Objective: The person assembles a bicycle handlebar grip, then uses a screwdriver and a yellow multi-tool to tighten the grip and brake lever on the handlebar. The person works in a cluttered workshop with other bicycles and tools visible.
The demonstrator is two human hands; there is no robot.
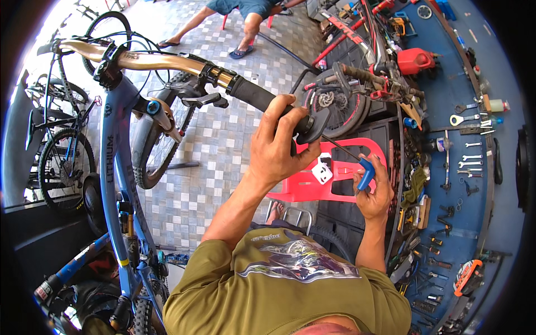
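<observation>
Below handlebar (pixel 177 64), red chair (pixel 306 190) (partly hidden)

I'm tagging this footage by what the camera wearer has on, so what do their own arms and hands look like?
The left hand and right hand are ungloved, with no ring, watch or bracelet visible. Short olive-green sleeves leave the forearms bare. The sleeves look plain; the matching T-shirt has a printed graphic.
</observation>
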